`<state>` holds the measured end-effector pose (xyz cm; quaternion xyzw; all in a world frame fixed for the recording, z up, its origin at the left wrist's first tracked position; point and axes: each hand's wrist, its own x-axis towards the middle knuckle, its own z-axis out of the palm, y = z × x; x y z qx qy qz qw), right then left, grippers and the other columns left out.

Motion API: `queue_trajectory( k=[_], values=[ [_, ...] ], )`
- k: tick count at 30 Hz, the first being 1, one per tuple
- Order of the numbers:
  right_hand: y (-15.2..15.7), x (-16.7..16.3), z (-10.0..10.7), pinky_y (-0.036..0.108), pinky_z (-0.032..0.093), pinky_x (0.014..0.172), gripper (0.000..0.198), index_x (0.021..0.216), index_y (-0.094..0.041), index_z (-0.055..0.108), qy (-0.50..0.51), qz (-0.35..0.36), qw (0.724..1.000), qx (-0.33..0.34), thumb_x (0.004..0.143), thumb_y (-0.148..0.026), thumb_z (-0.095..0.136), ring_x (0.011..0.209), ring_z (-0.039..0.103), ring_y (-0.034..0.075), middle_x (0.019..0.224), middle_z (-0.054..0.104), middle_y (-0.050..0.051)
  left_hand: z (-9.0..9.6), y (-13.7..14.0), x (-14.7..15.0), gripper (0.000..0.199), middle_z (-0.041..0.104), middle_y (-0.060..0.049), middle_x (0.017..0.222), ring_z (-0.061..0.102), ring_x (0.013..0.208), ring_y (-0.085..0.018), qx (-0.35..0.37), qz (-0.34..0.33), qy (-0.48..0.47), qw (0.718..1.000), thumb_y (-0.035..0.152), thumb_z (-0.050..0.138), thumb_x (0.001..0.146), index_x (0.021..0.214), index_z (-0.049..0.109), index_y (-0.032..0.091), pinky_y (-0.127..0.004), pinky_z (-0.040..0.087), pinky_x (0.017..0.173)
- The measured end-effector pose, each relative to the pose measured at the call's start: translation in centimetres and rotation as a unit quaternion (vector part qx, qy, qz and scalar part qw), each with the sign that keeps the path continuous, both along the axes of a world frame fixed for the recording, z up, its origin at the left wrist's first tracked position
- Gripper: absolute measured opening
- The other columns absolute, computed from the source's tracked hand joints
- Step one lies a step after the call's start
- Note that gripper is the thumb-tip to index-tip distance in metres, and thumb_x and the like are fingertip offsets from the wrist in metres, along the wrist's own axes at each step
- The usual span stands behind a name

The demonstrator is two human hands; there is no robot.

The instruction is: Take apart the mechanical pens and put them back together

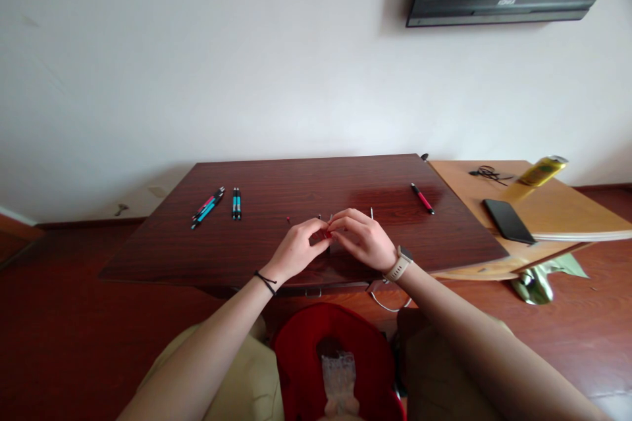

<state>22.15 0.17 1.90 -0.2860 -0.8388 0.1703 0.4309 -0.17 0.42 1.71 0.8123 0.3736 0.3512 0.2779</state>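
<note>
My left hand (299,248) and my right hand (363,237) meet over the front middle of the dark wooden table. Their fingertips are pinched together on a small red pen part (328,233), mostly covered by the fingers. A tiny red piece (288,218) lies on the tabletop left of my hands. Just beyond my right hand, a thin pale rod (372,213) sticks out, its lower part hidden. Two blue-and-black pens (236,204) lie side by side farther left, beside a small group of red and blue pens (208,208). One red pen (422,198) rests on the right.
A lighter wooden desk (459,184) adjoins the table (276,177) on the right. It holds a phone (508,220), a coiled black cable (490,173) and a yellow can (543,171). A red stool (296,348) with a clear plastic bag (338,375) is below me.
</note>
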Motion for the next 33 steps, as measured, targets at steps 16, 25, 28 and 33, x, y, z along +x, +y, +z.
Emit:
queue_trajectory(
  k=[16, 25, 28, 33],
  values=[
    [1.5, 3.2, -1.7, 0.038, 0.057, 0.084, 0.013, 0.114, -0.025, 0.068, -0.026, -0.176, 0.983, -0.036, 0.103, -0.024, 0.062, 0.090, 0.069, 0.023, 0.106, 0.071, 0.007, -1.4, 0.1, 0.0, 0.007, 0.077, -0.003, 0.097, 0.070, 0.082, -0.018, -0.024, 0.003, 0.038, 0.999, 0.026, 0.070, 0.098, 0.095, 0.073, 0.021, -0.028, 0.055, 0.079],
    [3.5, 5.9, -4.0, 0.040, 0.054, 0.081, 0.031, 0.124, -0.018, 0.062, -0.150, -0.322, 0.926, -0.127, 0.095, -0.029, 0.067, 0.092, 0.068, 0.029, 0.104, 0.068, 0.010, -0.6, 0.0, -0.1, 0.016, 0.076, -0.005, 0.107, 0.072, 0.093, -0.018, -0.001, 0.020, 0.013, 1.000, 0.031, 0.059, 0.107, 0.105, 0.072, 0.021, -0.030, 0.054, 0.090],
    [3.8, 6.3, -4.2, 0.038, 0.051, 0.081, 0.031, 0.123, -0.018, 0.061, -0.174, -0.326, 0.917, -0.148, 0.094, -0.027, 0.068, 0.091, 0.067, 0.028, 0.104, 0.068, 0.011, -1.5, 0.2, 0.1, 0.017, 0.075, -0.005, 0.106, 0.071, 0.094, -0.019, 0.000, 0.012, 0.027, 1.000, 0.031, 0.057, 0.107, 0.105, 0.072, 0.021, -0.030, 0.054, 0.091],
    [4.1, 6.3, -4.1, 0.033, 0.048, 0.081, 0.033, 0.126, -0.017, 0.059, -0.192, -0.330, 0.909, -0.165, 0.094, -0.022, 0.067, 0.095, 0.067, 0.025, 0.105, 0.070, 0.009, -1.9, 0.3, 0.6, 0.018, 0.074, -0.006, 0.109, 0.070, 0.103, -0.020, 0.018, -0.011, 0.027, 0.999, 0.029, 0.055, 0.108, 0.105, 0.071, 0.021, -0.031, 0.052, 0.098]
  ],
)
